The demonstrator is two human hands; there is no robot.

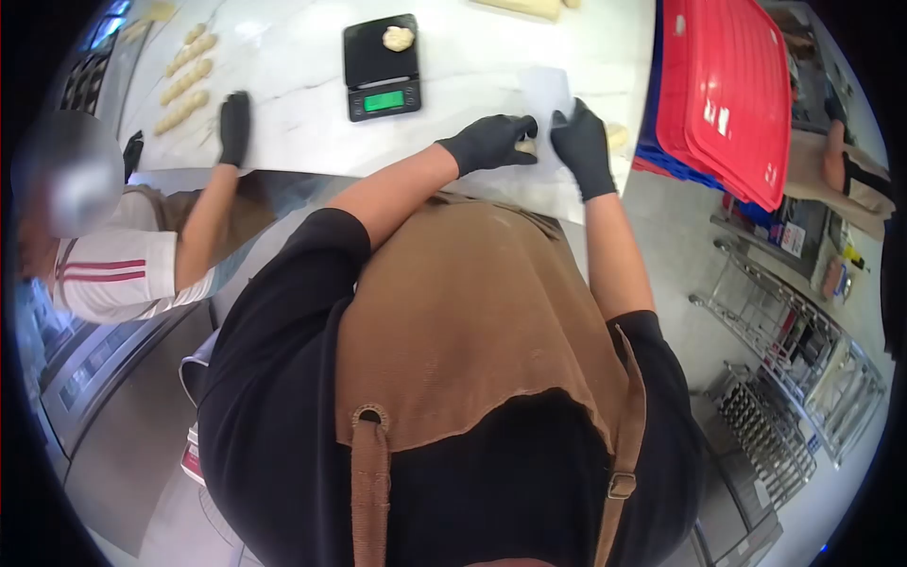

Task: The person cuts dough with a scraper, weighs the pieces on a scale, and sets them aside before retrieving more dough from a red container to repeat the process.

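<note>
My left hand (493,142), in a black glove, is closed around a small piece of dough (526,147) just over the marble table. In my right hand (582,146), gloved as well, is a pale flat dough scraper (545,91), pinched at its near edge. Some more dough (617,138) lies beside the right hand, partly hidden by it. Ahead and to the left stands a black digital scale (383,66) with a lit green display. One lump of dough (398,38) rests on its plate.
A large slab of dough (524,8) lies at the far edge of the marble table (293,85). Red and blue crates (723,94) are stacked at the right. At the left a co-worker's gloved hand (235,128) is near rows of dough pieces (184,90). Another person stands far right.
</note>
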